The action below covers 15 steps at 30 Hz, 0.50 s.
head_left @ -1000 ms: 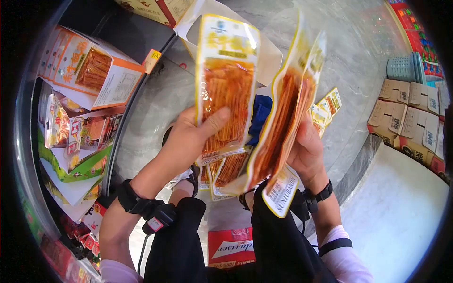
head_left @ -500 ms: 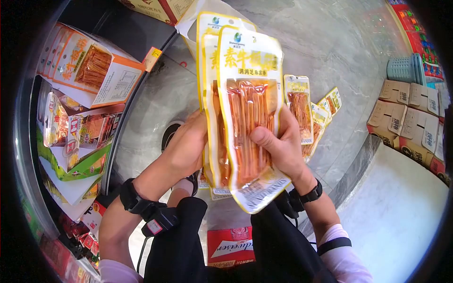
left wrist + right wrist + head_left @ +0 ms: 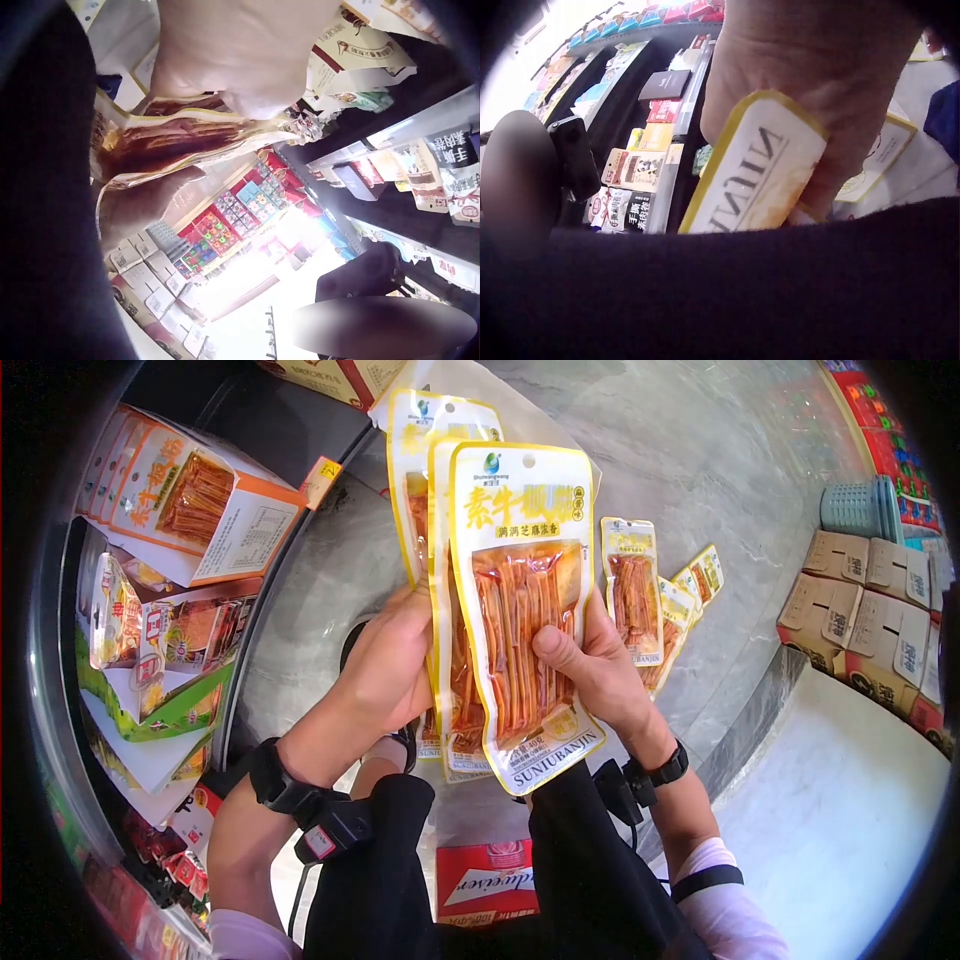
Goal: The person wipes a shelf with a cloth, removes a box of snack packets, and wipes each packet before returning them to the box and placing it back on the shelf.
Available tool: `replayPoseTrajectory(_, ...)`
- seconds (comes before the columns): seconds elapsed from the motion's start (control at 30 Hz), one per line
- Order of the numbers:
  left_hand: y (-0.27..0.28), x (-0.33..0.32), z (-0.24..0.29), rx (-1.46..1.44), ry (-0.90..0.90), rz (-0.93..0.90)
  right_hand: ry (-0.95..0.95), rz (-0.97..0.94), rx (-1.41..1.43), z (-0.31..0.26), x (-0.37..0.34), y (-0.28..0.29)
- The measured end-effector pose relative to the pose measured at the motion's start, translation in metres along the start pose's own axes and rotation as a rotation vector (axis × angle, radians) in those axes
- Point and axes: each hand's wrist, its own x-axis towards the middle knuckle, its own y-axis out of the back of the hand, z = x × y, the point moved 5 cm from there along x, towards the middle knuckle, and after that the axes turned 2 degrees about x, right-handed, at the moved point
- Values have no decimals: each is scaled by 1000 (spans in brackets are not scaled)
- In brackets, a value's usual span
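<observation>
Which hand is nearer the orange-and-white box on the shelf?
Left. The left hand is at the left edge of the held packets, on the side toward the box; the right hand is at their right edge, farther from it.

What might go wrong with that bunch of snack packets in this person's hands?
The held SUNIUBANJIN snack packets are unevenly stacked, so one might slip from between the left hand and the right hand. Other snack packets lie loose on the floor, where a foot could perhaps crush them.
</observation>
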Motion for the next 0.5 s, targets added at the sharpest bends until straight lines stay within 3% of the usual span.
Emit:
replayPoseTrajectory(0.13, -6, 4, -1, -199, 31, -65, 23, -6, -29, -2, -2, 0)
replayPoseTrajectory(0.23, -6, 4, -2, -167, 43, -36, 42, 48, -82, -2, -3, 2)
replayPoseTrajectory(0.3, 3, 4, -5, 63, -2, 27, 90, 52, -89, -5, -3, 3)
replayPoseTrajectory(0.5, 12, 1, -15, 110, 72, 53, 10, 106, -54, -4, -3, 4)
